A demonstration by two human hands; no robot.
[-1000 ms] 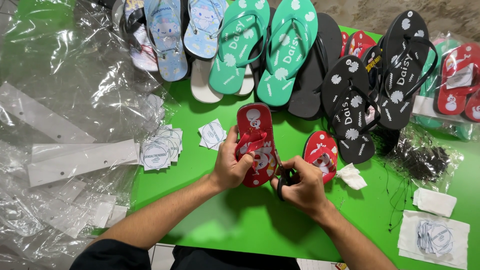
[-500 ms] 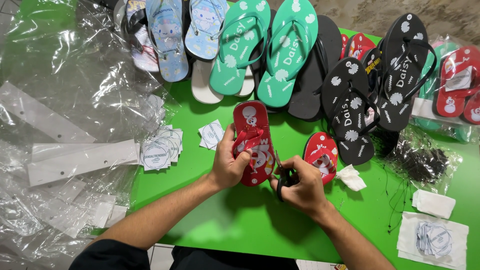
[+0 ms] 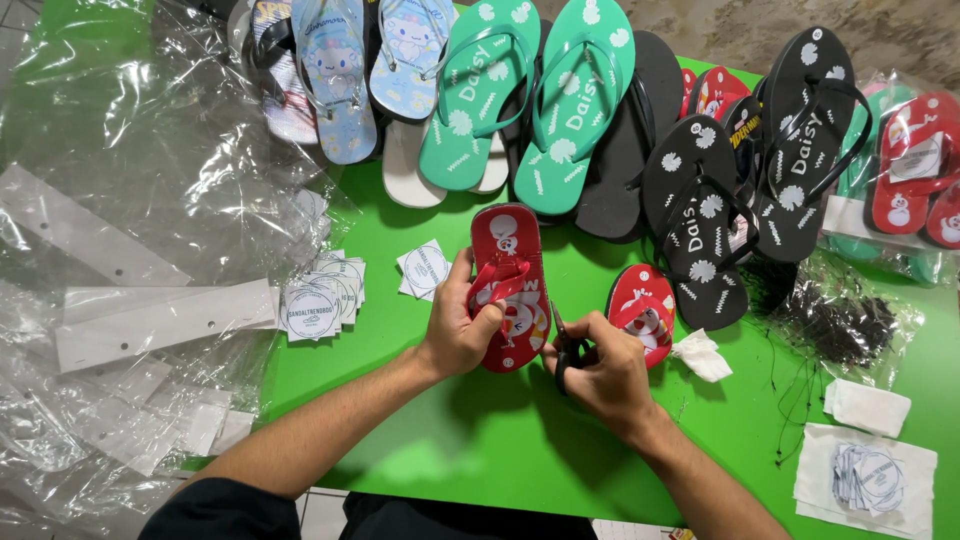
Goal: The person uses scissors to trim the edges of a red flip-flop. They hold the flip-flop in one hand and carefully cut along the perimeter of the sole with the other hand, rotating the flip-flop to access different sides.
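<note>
The small red flip-flop (image 3: 510,290) is lying on the green table (image 3: 480,450), and my left hand (image 3: 458,335) is pinching its strap. My right hand (image 3: 605,372) is closing around dark scissors (image 3: 566,350) at its edge; a slip could be nicking the strap or my thumb.
</note>
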